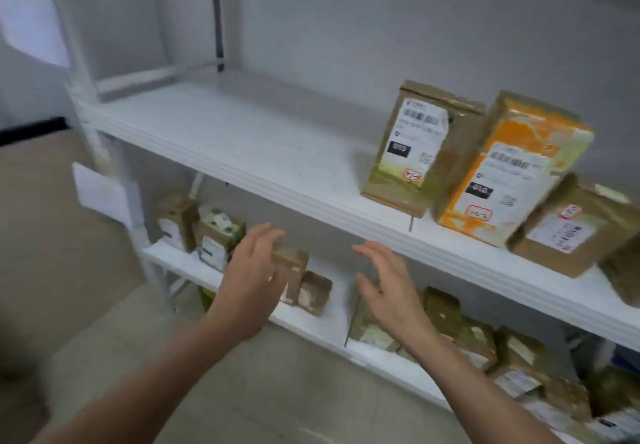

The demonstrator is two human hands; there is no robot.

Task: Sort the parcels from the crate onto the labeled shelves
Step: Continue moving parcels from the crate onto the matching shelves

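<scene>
While my left grip and right grip hover with fingers spread, holding nothing, I judge I am between parcels. Sorted parcels stand up and right of my grips on the upper shelf, and more lie just beyond them on the lower shelf. Next I must reach the crate, which is out of view.

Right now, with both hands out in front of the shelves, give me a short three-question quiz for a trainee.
1. True or false: the right hand holds a parcel.
2. On the upper shelf, the orange-and-white parcel stands: A) alone at the left end; B) between the upright brown box and the tilted brown parcel; C) lying flat.
3. Fill in: more parcels sit on the ___ shelf.
Key: 1 false; 2 B; 3 lower shelf.
</scene>
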